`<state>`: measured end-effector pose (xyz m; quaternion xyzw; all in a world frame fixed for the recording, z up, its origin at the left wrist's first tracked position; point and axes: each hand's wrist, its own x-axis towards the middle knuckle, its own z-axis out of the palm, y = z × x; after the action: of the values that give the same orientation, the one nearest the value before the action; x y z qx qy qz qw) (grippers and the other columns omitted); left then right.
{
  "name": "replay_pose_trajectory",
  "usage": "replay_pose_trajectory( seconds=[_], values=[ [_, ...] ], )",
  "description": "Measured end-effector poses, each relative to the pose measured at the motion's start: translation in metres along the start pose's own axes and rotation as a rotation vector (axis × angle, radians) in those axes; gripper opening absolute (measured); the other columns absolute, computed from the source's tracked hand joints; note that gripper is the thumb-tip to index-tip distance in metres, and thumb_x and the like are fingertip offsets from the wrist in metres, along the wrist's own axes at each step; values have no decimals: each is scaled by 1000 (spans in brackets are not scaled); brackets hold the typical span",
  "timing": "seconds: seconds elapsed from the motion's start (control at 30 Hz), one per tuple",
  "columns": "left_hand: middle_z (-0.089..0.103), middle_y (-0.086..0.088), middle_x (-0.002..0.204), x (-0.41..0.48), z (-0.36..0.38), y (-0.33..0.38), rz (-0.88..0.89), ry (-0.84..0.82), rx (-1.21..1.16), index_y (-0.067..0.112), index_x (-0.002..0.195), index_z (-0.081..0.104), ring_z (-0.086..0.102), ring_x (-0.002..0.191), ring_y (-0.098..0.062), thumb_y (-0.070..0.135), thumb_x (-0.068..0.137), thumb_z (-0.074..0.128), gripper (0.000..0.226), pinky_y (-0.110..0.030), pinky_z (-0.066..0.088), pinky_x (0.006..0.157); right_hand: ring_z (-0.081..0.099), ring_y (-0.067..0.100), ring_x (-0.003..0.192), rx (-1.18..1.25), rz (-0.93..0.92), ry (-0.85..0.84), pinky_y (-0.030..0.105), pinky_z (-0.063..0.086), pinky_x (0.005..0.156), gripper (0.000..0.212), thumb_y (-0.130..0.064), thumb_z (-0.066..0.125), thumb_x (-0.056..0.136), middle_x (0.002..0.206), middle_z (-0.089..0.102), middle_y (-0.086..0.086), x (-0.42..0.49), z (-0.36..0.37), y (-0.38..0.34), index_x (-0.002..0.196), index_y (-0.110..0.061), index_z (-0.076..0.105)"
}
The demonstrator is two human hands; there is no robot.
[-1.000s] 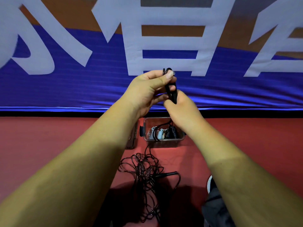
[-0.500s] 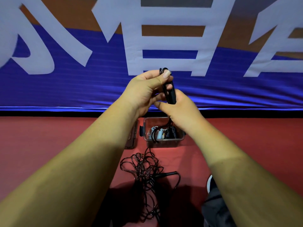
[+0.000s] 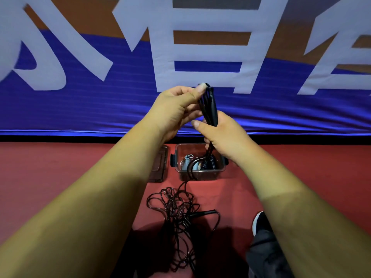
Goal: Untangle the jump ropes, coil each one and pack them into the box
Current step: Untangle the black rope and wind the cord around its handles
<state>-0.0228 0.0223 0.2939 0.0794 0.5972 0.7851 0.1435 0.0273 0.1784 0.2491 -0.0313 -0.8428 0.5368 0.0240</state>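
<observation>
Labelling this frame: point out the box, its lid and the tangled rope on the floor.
box [image 3: 210, 175], head view, front wall.
lid [image 3: 160, 167], head view, visible right part.
tangled rope [image 3: 176, 207], head view, knotted middle.

The left hand [image 3: 176, 109] pinches the top of a black rope bundle [image 3: 209, 109] and the right hand [image 3: 224, 137] grips its lower end, both raised before a blue banner [image 3: 80, 109] with white characters. Below them a clear box [image 3: 212, 174] stands on the red floor [image 3: 40, 167], its lid [image 3: 158, 165] just left, a coiled rope [image 3: 208, 163] inside. A cord [image 3: 183, 185] runs from the box's front rim to a tangle [image 3: 176, 215] nearer the person, a black shoe [image 3: 261, 223] to its right.
</observation>
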Motion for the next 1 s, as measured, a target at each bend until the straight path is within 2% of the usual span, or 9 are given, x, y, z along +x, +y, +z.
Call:
replay_pose_trajectory(
  seconds=[0.07,0.13,0.2,0.3,0.37,0.43,0.6,0.77,1.0],
  values=[
    [55,-10,84,6,-4,-8,-48,45,-59,8,101,58,62,74,-18,39,101,68,33,-31,59,85,53,12,57,30,5,28,44,51,66,41,-62,72,87,61,53,-11,1,-1,1,95,-24,58],
    [57,-8,80,9,-6,-20,-170,19,-12,10,94,58,63,69,-16,26,108,51,22,-35,58,83,54,10,56,45,19,60,43,56,70,41,-62,72,89,61,56,-10,1,-3,0,94,-23,57],
    [71,-8,97,4,-8,-34,-337,-160,210,10,102,68,68,81,-15,7,98,43,25,-29,53,79,57,13,59,42,24,91,49,59,75,42,-68,70,86,62,59,-9,2,-6,-1,90,-28,56],
    [73,-8,117,-4,-11,-50,-444,-457,457,2,121,68,64,99,-20,12,92,50,37,-31,47,85,60,18,61,40,23,132,49,56,71,41,-71,67,85,63,62,-8,2,-10,-4,85,-33,54],
    [73,-10,125,-7,-14,-53,-439,-564,472,-1,129,65,64,115,-34,21,103,51,36,-38,50,95,60,19,59,68,18,160,54,58,73,38,-69,66,87,63,61,-7,1,-13,-6,86,-33,54],
    [73,-14,125,-10,-15,-50,-487,-604,403,3,128,67,65,117,-33,21,112,45,33,-36,55,92,58,19,56,86,7,185,57,59,73,38,-65,66,90,63,59,-7,0,-14,-8,89,-30,53],
    [68,-9,94,-12,-14,-48,-483,-546,357,14,99,77,67,96,-24,15,106,58,20,-49,56,97,64,22,62,31,-2,243,47,57,74,39,-63,63,97,69,64,-2,-4,-18,-12,99,-24,56],
    [70,-9,90,-11,-6,-47,-411,-389,324,6,104,74,70,82,-20,13,101,67,10,-48,62,86,68,17,69,49,15,317,32,52,67,37,-59,60,101,73,70,-1,-4,-21,-15,102,-22,58],
    [72,-6,85,-13,0,-42,-391,-316,284,2,114,69,74,89,-22,-3,98,65,17,-47,62,90,78,23,70,305,-4,356,38,63,69,27,-39,66,105,70,69,4,-2,-21,-14,105,-14,57]
  ],
)
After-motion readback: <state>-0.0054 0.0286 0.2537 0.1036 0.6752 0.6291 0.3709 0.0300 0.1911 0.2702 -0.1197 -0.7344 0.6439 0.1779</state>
